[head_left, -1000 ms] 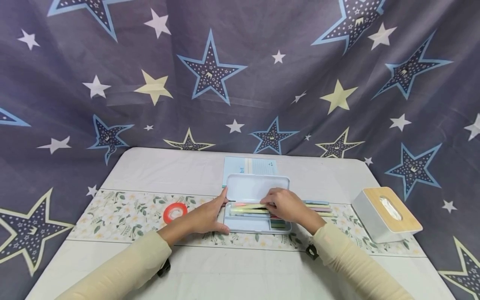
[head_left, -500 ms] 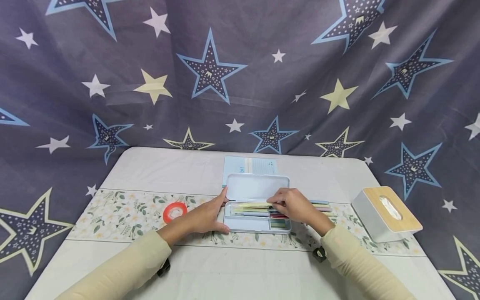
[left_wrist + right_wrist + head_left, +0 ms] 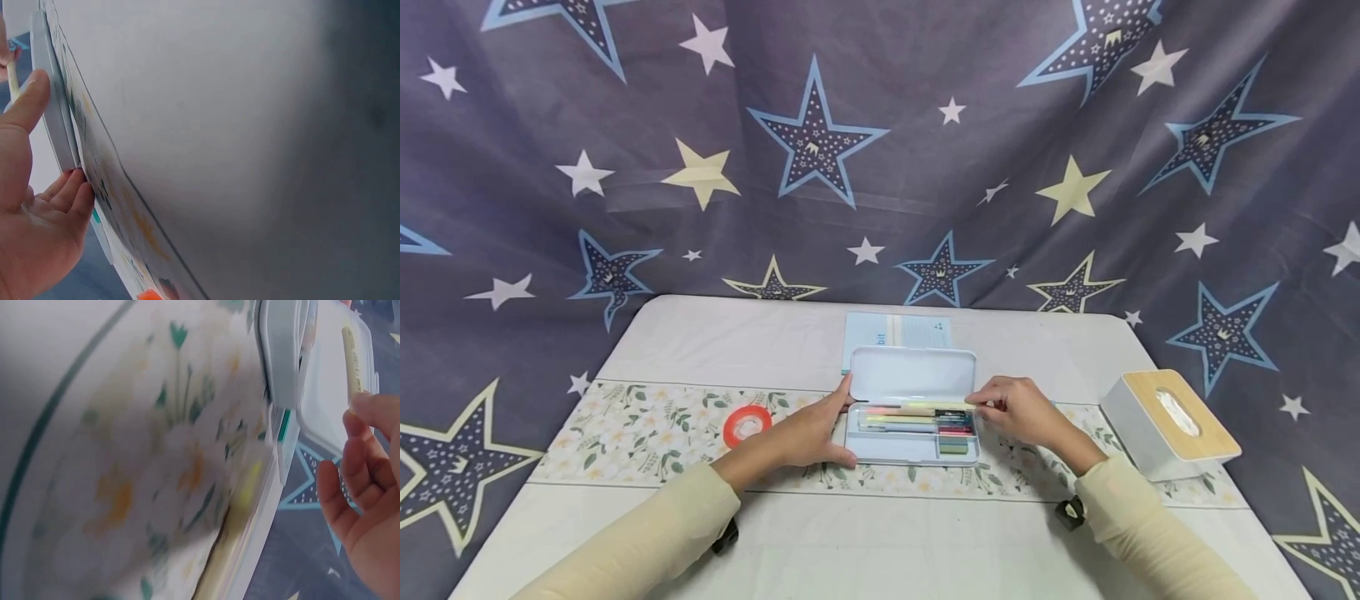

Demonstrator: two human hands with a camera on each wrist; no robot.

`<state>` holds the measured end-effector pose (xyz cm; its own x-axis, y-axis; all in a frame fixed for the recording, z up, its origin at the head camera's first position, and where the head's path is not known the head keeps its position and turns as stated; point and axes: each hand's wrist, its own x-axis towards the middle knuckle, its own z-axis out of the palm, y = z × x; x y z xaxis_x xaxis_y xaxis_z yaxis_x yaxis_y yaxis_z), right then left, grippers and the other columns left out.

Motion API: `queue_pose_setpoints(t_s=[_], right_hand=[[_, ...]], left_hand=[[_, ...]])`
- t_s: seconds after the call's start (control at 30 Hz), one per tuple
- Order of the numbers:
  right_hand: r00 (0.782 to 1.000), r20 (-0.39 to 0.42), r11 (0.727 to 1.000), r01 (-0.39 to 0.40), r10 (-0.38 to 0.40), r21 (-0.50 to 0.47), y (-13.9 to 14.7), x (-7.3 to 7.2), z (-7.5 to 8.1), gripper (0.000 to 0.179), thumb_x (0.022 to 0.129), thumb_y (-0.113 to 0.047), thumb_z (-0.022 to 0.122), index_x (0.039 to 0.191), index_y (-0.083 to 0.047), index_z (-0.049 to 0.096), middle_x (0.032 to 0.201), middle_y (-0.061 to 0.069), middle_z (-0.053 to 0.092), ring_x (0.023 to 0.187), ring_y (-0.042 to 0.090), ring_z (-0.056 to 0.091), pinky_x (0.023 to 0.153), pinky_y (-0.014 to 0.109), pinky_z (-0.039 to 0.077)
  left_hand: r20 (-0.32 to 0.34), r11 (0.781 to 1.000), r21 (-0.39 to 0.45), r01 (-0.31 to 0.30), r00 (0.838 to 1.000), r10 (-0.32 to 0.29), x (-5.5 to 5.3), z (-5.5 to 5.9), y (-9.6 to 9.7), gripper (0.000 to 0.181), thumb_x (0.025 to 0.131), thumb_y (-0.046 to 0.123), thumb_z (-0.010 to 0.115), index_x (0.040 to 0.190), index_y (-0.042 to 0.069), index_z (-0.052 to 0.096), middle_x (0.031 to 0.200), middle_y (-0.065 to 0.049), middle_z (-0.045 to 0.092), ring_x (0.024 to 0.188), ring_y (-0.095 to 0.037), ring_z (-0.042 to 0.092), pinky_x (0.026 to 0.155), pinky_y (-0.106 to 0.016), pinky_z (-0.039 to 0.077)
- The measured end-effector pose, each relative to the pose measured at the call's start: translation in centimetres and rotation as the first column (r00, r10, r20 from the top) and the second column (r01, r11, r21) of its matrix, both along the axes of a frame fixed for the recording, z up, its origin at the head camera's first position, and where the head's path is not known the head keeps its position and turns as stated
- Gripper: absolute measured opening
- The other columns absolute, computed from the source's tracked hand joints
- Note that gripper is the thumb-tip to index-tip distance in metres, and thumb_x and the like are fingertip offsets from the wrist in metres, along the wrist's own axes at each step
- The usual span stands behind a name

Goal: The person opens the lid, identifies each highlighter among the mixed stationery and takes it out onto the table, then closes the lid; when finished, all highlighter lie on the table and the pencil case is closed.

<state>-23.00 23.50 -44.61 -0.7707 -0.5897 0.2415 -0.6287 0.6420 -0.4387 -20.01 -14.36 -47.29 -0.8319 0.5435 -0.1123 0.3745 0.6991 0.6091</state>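
An open pale-blue pencil case (image 3: 891,451) lies on the table with its lid (image 3: 913,375) tipped back. Several pens (image 3: 898,419) fill its long compartment, and small greenish pieces (image 3: 953,446) sit in the near right one. My left hand (image 3: 808,433) holds the case's left end, thumb at the near corner and fingers at the back. Thumb and index finger of my right hand (image 3: 1022,408) pinch the end of a pale-yellow pen (image 3: 353,356) with a barcode on it. That pen points left over the case's far right side.
A red-rimmed tape roll (image 3: 731,429) lies left of my left hand. Behind the lid is a light-blue notebook (image 3: 895,330). A tissue box (image 3: 1213,425) with a wooden top stands at the right. More pens (image 3: 231,531) lie right of the case.
My right hand has moved to the right, from above the case to beyond its right end, drawing the yellow pen along with it. The left hand has stayed at the case.
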Motion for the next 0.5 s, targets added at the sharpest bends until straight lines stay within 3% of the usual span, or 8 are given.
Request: queue_pose_setpoints(t_s=[0.2, 0.5], right_hand=[[0.998, 0.043, 0.998, 0.052, -0.053, 0.018, 1.9, 0.4, 0.2, 0.021, 0.092, -0.007, 0.074, 0.111, -0.012, 0.080, 0.093, -0.001, 0.074, 0.059, -0.004, 0.046, 0.053, 0.021, 0.043], [0.996, 0.016, 0.996, 0.089, -0.089, 0.003, 4.7, 1.0, -0.2, 0.019, 0.091, -0.008, 0.076, 0.108, -0.013, 0.081, 0.088, -0.005, 0.073, 0.063, -0.004, 0.047, 0.055, 0.021, 0.044]], left_hand=[[0.000, 1.000, 0.007, 0.002, 1.000, -0.002, 0.0, 0.1, 0.0, 0.135, 0.079, 0.048, 0.086, 0.163, 0.007, -0.011, 0.158, -0.010, 0.043, 0.149, -0.028, 0.039, 0.120, -0.048, 0.035], [0.010, 1.000, 0.010, -0.001, 1.000, 0.001, 0.1, 0.1, 0.1, 0.136, 0.078, 0.049, 0.086, 0.163, 0.007, -0.012, 0.159, -0.010, 0.043, 0.149, -0.028, 0.039, 0.119, -0.048, 0.035]])
